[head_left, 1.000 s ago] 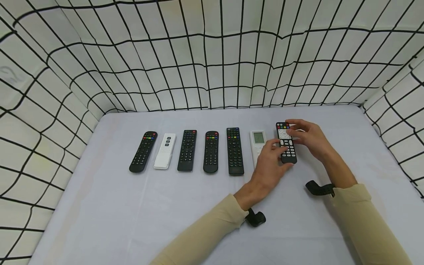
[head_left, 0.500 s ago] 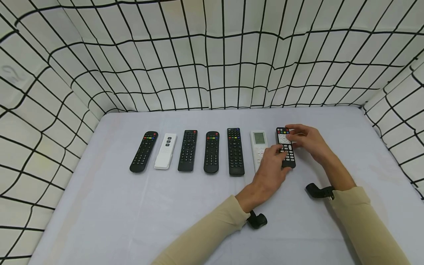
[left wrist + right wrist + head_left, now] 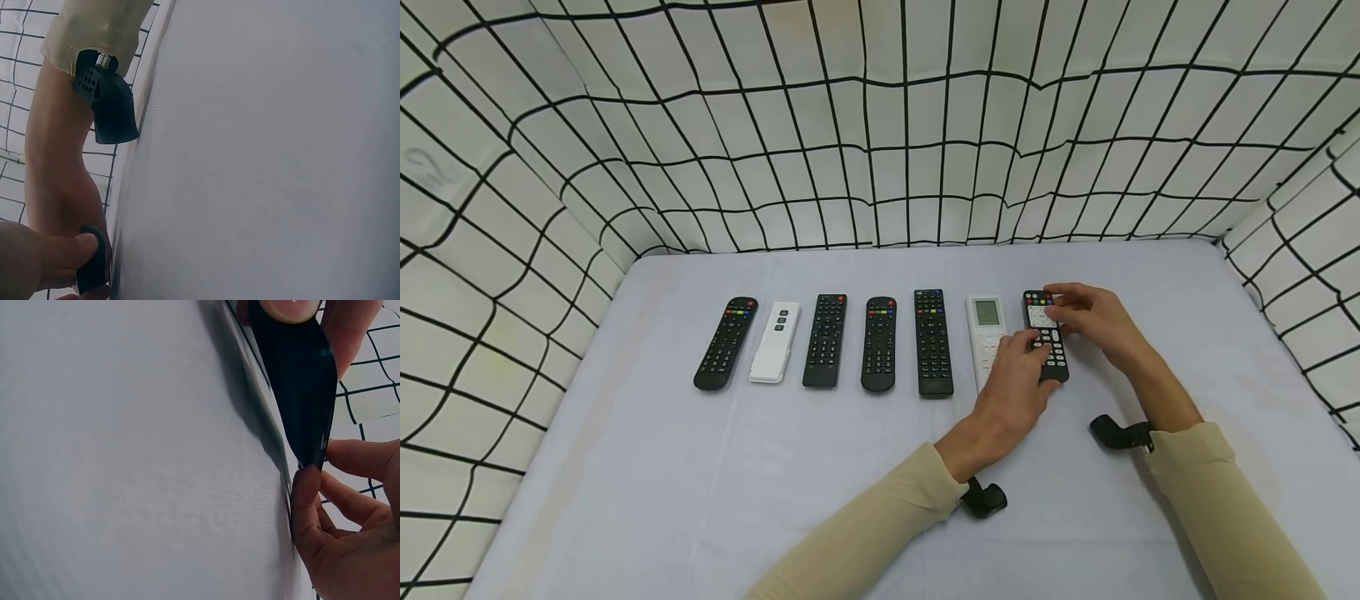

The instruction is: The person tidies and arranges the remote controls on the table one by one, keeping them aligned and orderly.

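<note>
A black remote control (image 3: 1039, 320) with a white upper panel lies at the right end of a row of remotes, between both hands. My left hand (image 3: 1011, 385) grips its near end, thumb at the bottom edge and fingers over the lower buttons. My right hand (image 3: 1097, 323) holds its far end from the right. In the right wrist view the remote's dark side (image 3: 300, 387) shows close to the white cloth, the right fingers (image 3: 306, 494) pinching its far tip. The left wrist view has the left thumb (image 3: 59, 255) on the remote's dark end (image 3: 92, 270).
Just left stands a white remote with a screen (image 3: 987, 313), partly covered by the left hand. Farther left lie several black remotes (image 3: 933, 342) and a plain white remote (image 3: 773, 343). Black netting (image 3: 880, 150) over white walls borders the table (image 3: 775, 483).
Over the first half second the held remote shifted slightly toward the person and left, both hands moving with it. Since then it has barely moved. The other remotes keep their places.
</note>
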The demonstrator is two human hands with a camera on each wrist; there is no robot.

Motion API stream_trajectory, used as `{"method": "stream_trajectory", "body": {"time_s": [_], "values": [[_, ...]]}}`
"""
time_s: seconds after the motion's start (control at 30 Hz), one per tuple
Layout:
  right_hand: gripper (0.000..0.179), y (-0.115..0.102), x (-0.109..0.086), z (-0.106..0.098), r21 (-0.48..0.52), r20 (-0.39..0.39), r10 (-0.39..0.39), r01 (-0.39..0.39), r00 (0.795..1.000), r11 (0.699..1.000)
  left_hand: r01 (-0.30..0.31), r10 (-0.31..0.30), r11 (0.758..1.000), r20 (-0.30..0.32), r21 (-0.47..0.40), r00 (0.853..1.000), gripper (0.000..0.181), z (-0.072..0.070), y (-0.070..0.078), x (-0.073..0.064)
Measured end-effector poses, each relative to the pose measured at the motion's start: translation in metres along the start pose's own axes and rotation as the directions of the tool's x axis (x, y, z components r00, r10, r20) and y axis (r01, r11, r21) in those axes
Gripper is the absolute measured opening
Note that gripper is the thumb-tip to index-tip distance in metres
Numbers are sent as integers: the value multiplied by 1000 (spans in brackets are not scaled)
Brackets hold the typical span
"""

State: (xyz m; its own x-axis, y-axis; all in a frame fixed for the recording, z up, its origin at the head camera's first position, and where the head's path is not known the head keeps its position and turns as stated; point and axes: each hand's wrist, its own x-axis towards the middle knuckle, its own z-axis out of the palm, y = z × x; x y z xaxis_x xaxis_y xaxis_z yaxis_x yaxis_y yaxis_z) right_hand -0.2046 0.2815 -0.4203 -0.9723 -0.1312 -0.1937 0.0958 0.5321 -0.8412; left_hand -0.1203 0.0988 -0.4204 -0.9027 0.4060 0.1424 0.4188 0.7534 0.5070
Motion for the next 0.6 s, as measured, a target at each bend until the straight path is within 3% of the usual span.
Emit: {"method": "stream_trajectory", "body": {"time_s": [0.6], "values": [[55,-1,-1,2,-60,9,-30,31,999,998,6,-7,1000,25,20,1000,42,1,0,-1]]}}
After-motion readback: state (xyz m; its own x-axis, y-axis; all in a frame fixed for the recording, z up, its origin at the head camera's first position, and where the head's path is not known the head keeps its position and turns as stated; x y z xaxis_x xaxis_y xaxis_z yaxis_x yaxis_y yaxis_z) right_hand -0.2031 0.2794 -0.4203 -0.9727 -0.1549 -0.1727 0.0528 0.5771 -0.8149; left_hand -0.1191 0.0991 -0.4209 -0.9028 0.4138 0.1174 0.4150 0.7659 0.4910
